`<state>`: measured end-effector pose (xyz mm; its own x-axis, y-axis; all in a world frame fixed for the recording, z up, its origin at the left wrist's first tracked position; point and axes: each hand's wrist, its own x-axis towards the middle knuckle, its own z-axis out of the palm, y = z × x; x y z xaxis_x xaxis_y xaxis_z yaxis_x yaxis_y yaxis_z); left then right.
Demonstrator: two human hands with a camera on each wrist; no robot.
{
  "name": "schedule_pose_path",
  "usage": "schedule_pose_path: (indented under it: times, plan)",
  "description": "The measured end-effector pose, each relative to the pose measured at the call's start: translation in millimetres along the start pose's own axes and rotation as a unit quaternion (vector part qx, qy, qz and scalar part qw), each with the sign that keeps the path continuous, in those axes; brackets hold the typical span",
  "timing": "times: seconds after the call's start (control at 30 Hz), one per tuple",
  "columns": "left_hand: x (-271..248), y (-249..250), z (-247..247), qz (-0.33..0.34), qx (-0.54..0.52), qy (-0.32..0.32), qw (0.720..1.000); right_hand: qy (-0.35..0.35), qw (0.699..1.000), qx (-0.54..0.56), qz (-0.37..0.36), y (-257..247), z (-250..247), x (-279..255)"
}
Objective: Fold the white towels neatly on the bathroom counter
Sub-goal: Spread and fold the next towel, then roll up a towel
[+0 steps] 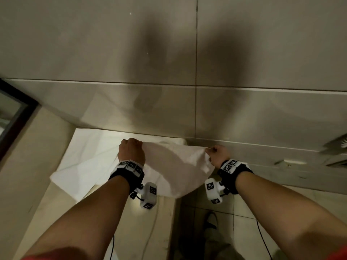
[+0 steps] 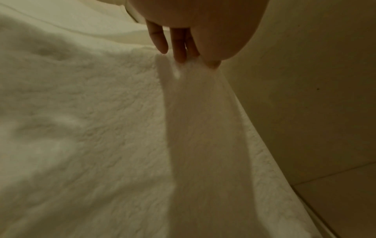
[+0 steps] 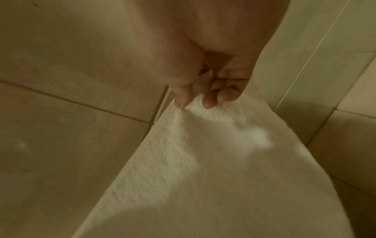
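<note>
A white towel (image 1: 174,171) hangs stretched between my two hands above the counter's right end, its lower part sagging toward me. My left hand (image 1: 131,149) grips its upper left corner in a fist. My right hand (image 1: 216,153) pinches the upper right corner between thumb and fingers. In the left wrist view the fingers (image 2: 180,48) hold the towel's (image 2: 101,128) edge near the wall. The right wrist view shows thumb and fingertips (image 3: 209,99) pinching the towel's (image 3: 203,169) corner. A second white towel (image 1: 88,156) lies spread on the counter (image 1: 37,175) under and left of the held one.
A tiled wall (image 1: 187,72) rises directly behind the counter. A dark-framed mirror (image 1: 13,113) stands at the far left. Beyond the counter's right end the tiled floor (image 1: 281,203) drops away, with a shoe (image 1: 212,222) on it. A metal fitting (image 1: 293,162) sits low on the right wall.
</note>
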<state>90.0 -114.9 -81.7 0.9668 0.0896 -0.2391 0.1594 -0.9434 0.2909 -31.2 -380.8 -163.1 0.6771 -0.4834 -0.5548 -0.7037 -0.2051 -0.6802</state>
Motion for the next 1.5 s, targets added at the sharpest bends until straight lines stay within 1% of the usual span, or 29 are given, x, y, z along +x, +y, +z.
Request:
schedule_pose_path:
  times: [0.13, 0.23, 0.33, 0.47, 0.63, 0.83, 1.07, 1.17, 1.33, 1.43, 1.5]
  plan:
    - [15.1, 2.8, 6.2, 0.032, 0.024, -0.002, 0.999, 0.054, 0.997, 0.052, 0.028, -4.5, 3.5, 4.6]
    - [23.0, 9.2, 8.4, 0.022, 0.006, -0.010, 1.000, 0.065, 0.992, 0.096, 0.058, -4.9, 10.3, 14.4]
    - [27.8, 11.2, 11.9, 0.010, -0.013, -0.011, 1.000, 0.064, 0.986, 0.122, 0.090, -3.1, 16.7, 23.4]
    - [34.1, 11.6, 17.2, 0.011, -0.039, -0.005, 0.999, 0.068, 0.975, 0.170, 0.123, -7.3, 20.8, 28.9]
    - [40.1, 12.7, 22.2, 0.015, -0.039, -0.002, 0.999, 0.061, 0.971, 0.177, 0.150, -3.6, 25.6, 38.0]
    - [44.7, 14.0, 30.6, 0.008, -0.026, -0.021, 0.999, 0.021, 0.971, 0.153, 0.181, 3.0, 28.4, 46.6]
    - [48.3, 13.5, 34.0, -0.005, -0.028, -0.017, 0.999, 0.015, 0.971, 0.154, 0.183, 12.8, 38.3, 57.5]
    - [48.2, 10.9, 34.5, -0.015, -0.033, -0.020, 0.999, -0.009, 0.972, 0.169, 0.162, 11.9, 37.1, 55.3]
    - [42.4, 3.6, 35.5, 0.017, -0.095, -0.030, 0.995, -0.009, 0.979, 0.152, 0.136, 15.1, 34.2, 40.6]
    - [28.9, 2.6, 34.8, 0.033, -0.084, -0.027, 0.996, -0.035, 0.975, 0.166, 0.144, 16.2, 36.1, 27.9]
    - [17.6, 3.6, 34.8, 0.027, -0.059, -0.029, 0.997, -0.055, 0.968, 0.185, 0.163, 12.9, 37.7, 14.2]
